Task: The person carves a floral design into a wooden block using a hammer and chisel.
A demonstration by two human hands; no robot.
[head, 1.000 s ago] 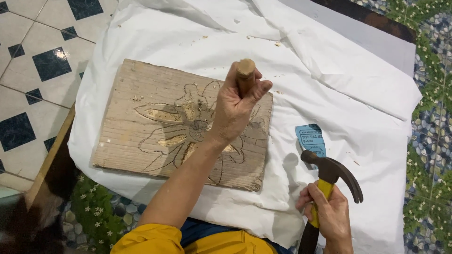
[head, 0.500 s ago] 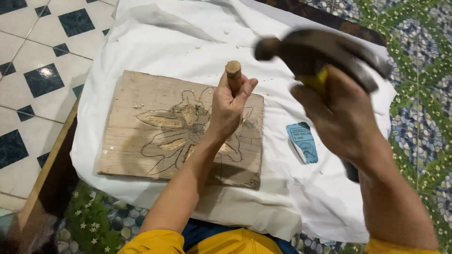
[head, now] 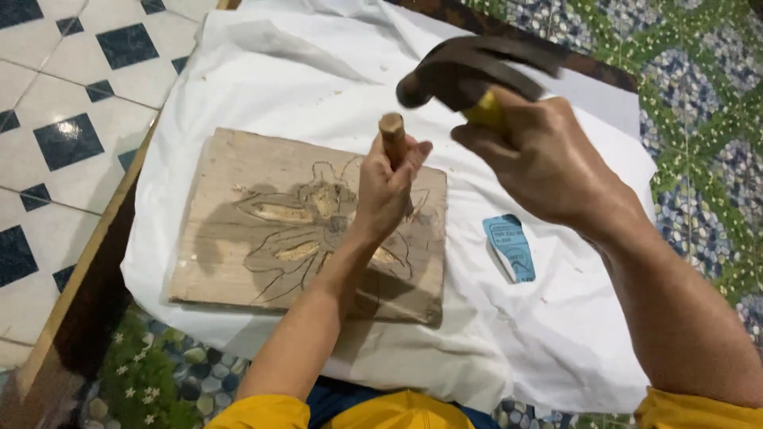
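The left hand (head: 387, 187) is wrapped around a round wooden chisel handle (head: 393, 135), fingers closed tight on it, holding it upright with its butt end sticking out above the fist. The tool's lower end is hidden behind the hand, over a flat rectangular wooden board (head: 238, 230) that bears a pencilled flower outline with a few petals already gouged out pale. The right hand (head: 548, 163) has its grip pressed shut around the yellow handle of a dark-headed claw hammer (head: 465, 71), raised above and just to the right of the chisel's butt, not touching it; the head is blurred. The board lies on a rumpled white cloth (head: 262, 87) spread over the table. A small blue packet (head: 510, 248) rests on the cloth right of the board, under the right forearm.
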